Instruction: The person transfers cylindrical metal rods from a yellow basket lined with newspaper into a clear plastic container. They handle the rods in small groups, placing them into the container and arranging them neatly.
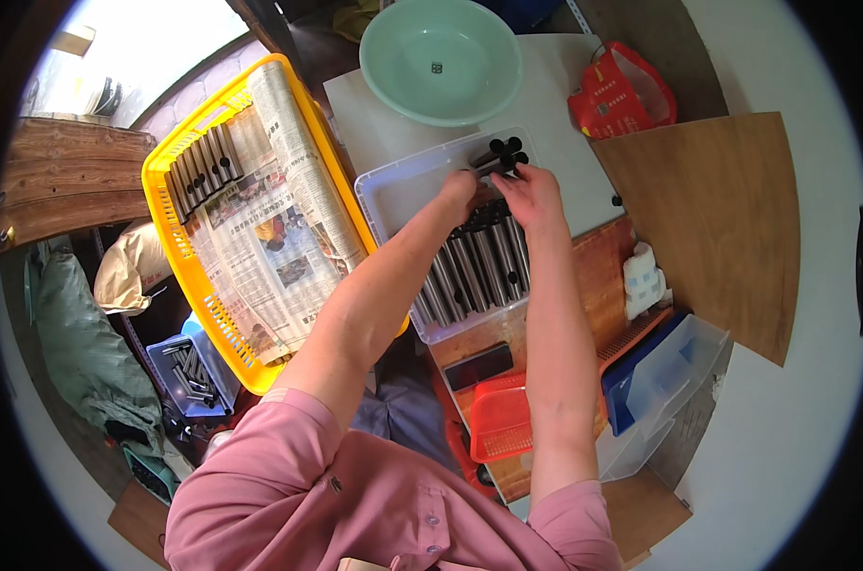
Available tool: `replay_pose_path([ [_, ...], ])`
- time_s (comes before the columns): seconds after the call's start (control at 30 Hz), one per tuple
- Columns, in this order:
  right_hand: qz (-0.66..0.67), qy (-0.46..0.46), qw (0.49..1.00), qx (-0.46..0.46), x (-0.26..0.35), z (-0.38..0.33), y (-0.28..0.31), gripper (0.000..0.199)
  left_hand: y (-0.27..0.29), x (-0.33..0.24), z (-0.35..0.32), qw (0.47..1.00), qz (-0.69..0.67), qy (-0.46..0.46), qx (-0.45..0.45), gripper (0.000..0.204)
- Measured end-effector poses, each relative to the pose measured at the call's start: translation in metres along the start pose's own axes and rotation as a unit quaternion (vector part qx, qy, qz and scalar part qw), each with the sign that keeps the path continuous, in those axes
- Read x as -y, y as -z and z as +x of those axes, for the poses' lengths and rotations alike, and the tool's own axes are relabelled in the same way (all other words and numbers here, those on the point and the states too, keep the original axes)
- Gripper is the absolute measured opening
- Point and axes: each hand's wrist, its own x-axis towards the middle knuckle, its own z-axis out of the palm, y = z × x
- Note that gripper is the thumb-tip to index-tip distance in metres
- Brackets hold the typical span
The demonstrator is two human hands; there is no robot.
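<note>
The left hand (462, 190) and right hand (531, 195) grip a bundle of smooth, dark metal tubes (501, 155) above the far part of a translucent plastic bin (400, 195), forearms stretched forward. Nearer, glossy cylinders (474, 266) fill it. Left, creased newspaper (227, 252) lines a slotted yellow basket (173, 257).

tubes (479, 266) in tray (384, 190), basket (196, 285) left

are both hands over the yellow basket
No, the left hand and the right hand are both over the translucent bin of metal tubes, to the right of the yellow basket.
</note>
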Motion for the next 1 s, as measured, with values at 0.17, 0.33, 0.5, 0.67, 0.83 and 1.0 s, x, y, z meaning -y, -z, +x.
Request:
replay_pose_path([
  [0.17,0.039,-0.048,0.998,-0.016,-0.005,0.026,0.015,0.031,-0.015,-0.007,-0.005,0.986,-0.148,-0.013,0.077,0.045],
  [0.33,0.032,-0.011,0.999,-0.019,-0.019,0.039,0.018,0.034,-0.016,0.001,0.019,0.984,-0.176,0.008,0.014,0.043],
  [0.5,0.04,-0.022,0.999,-0.029,-0.01,0.027,0.021,0.033,-0.013,-0.004,0.003,0.989,-0.147,0.029,0.02,0.045],
  [0.67,-0.096,0.015,0.993,0.072,-0.002,0.002,0.022,0.035,-0.018,-0.014,-0.017,0.991,-0.131,0.035,0.017,0.045],
  [0.83,-0.007,0.005,1.0,0.012,0.005,-0.038,-0.012,0.045,-0.015,-0.017,-0.028,0.99,-0.131,0.005,0.059,0.046],
  [1.0,-0.006,0.015,0.999,0.033,0.007,-0.042,0.004,0.053,-0.02,-0.017,-0.047,0.988,-0.151,0.022,0.03,0.049],
])
